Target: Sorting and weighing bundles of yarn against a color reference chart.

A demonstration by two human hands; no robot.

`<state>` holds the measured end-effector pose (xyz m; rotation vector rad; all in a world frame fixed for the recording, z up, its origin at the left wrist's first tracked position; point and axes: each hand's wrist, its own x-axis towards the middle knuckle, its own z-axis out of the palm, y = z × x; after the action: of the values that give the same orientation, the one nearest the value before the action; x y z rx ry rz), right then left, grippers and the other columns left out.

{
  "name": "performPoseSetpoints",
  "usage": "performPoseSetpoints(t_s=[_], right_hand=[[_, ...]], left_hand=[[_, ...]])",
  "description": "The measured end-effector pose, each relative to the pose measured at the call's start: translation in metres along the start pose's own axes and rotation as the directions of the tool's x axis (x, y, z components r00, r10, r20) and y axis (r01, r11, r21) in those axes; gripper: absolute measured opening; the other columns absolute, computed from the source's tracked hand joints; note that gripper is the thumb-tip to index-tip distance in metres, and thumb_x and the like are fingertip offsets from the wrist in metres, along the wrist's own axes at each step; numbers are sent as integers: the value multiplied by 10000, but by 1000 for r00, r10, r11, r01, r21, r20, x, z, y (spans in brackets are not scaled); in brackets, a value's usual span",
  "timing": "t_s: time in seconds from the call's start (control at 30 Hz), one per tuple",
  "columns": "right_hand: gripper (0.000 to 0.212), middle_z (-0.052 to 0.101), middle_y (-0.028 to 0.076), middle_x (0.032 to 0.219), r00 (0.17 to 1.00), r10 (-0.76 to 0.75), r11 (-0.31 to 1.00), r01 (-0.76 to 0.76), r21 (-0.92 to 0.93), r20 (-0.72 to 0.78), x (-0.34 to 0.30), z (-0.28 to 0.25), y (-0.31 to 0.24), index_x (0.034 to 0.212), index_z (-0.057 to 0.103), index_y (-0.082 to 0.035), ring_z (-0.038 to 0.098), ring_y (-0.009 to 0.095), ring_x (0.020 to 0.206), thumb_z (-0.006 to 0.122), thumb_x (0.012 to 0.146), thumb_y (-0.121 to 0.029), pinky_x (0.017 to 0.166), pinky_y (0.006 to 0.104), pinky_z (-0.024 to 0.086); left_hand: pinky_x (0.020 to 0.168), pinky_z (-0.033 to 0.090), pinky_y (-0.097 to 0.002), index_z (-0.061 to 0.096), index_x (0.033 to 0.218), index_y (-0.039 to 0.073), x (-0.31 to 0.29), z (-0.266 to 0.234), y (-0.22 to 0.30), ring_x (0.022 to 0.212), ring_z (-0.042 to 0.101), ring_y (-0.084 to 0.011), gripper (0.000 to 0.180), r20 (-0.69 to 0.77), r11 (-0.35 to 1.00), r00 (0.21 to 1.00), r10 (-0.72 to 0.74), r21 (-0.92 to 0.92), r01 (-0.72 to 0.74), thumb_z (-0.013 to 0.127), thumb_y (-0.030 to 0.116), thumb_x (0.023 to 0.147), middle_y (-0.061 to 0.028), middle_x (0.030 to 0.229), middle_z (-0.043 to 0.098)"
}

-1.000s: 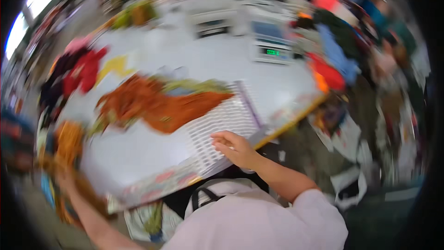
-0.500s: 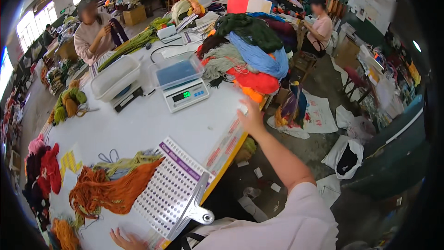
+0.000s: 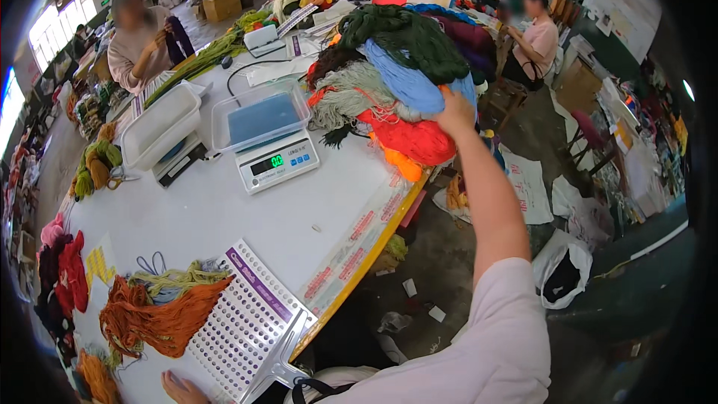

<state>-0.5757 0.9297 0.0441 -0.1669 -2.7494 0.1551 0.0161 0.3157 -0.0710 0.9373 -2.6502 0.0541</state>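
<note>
My right hand (image 3: 456, 115) reaches into a heap of yarn at the table's far right corner. Its fingers are closed on a light blue skein of yarn (image 3: 404, 78), with the tips partly hidden. A dark green skein (image 3: 404, 39) lies above it, a grey one (image 3: 351, 90) to the left and a red one (image 3: 411, 138) below. My left hand (image 3: 182, 389) lies open at the lower edge of the picture, cut off by the frame. Close to it are a perforated card (image 3: 232, 322) with a metal clamp bar (image 3: 288, 363) and a bundle of rust-orange threads (image 3: 161, 318).
A digital scale (image 3: 280, 161) carries a clear plastic tub (image 3: 224, 138); a white tub (image 3: 161, 127) on another scale stands left. Dark and red skeins (image 3: 71, 277) line the left edge. Two people (image 3: 142, 41) (image 3: 532, 37) work across the table. Bags (image 3: 562, 269) lie on the floor.
My right hand has moved from the table's right edge up and away into the yarn heap, onto the light blue skein. My left hand stays low by the card. The view has shifted slightly.
</note>
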Motion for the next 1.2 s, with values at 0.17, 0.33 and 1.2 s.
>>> performPoseSetpoints(t_s=[0.17,0.33,1.2], right_hand=[[293,627,18,709,949,-179,786,-22,618,261,67,-43,70,898,705,-42,552,89,656,755,694,-246,629,273,440],[249,686,79,802,988,-135,766,54,641,77,81,-67,64,912,696,-24,603,140,710,701,751,-214,683,301,463],[251,589,116,967,788,551,478,-30,878,-273,-89,107,118,991,588,-24,580,229,898,556,743,2,785,321,458]], left_hand=[[992,360,-471,527,1160,-88,5,2,6,1115,471,-428,357,-10,1000,1000,2,-8,-2,520,138,883,-281,1199,513],[987,364,-473,542,1138,-92,6,-11,21,1113,476,-419,348,17,997,997,-75,-15,75,521,125,866,-279,1186,525],[954,394,-381,438,1292,16,62,14,93,1152,477,-265,432,-232,917,971,-57,-396,-41,498,-30,866,-150,1239,475]])
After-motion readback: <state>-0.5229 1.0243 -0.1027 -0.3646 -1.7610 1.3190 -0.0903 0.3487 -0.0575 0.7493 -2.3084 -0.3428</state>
